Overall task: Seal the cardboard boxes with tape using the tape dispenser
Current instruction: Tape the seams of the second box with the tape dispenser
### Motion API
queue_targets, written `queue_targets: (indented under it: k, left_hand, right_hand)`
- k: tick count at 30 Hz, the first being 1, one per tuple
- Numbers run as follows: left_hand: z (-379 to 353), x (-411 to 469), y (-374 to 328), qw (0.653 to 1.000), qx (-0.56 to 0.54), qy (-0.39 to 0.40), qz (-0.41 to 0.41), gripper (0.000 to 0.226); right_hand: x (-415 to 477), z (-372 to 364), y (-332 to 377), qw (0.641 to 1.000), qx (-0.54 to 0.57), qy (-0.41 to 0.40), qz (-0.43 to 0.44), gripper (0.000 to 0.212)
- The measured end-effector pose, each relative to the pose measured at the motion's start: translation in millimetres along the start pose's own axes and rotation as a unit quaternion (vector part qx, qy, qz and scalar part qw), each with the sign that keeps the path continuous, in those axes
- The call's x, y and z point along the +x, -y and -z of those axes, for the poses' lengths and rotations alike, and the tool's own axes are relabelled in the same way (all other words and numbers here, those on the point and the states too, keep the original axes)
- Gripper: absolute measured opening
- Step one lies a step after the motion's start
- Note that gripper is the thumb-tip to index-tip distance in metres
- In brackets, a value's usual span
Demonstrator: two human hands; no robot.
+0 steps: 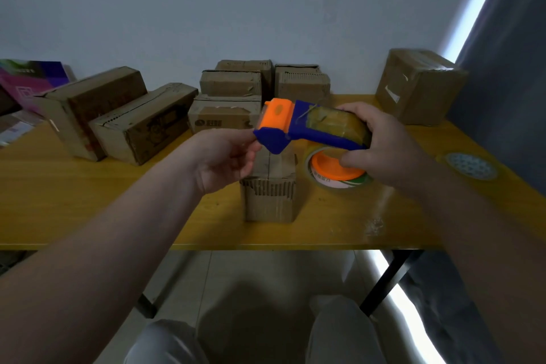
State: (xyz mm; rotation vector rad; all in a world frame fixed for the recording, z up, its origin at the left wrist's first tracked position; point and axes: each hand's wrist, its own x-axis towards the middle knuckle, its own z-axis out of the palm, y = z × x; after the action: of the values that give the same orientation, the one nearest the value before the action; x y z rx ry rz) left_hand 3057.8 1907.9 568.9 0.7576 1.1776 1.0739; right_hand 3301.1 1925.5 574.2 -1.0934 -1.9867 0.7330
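A blue and orange tape dispenser (298, 127) with a brownish tape roll hangs in the air above the table's middle. My right hand (381, 144) grips its roll end from the right. My left hand (224, 156) pinches at the dispenser's blue front end, fingers curled; whether a tape end is between them I cannot tell. Below the dispenser a small cardboard box (270, 189) stands upright on the yellow table (88, 215), its top flaps meeting at a centre seam.
A spare tape roll with an orange core (336, 174) lies right of the small box. Several cardboard boxes line the back: two long ones (124, 118) at left, a stack (236, 91) in the middle, one large box (419, 85) at right. A round perforated disc (471, 165) lies far right.
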Motion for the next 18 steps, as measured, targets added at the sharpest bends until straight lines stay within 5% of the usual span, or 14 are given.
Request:
queue_targets:
  k: [11, 18]
  left_hand:
    - [0, -2, 13, 0.975, 0.173, -0.09, -0.11, 0.016]
    - [26, -9, 13, 0.965, 0.157, -0.161, -0.133, 0.018]
  right_hand:
    - [-3, 3, -4, 0.997, -0.044, 0.059, -0.032, 0.07]
    - [-12, 33, -5, 0.993, -0.063, 0.087, -0.05, 0.063]
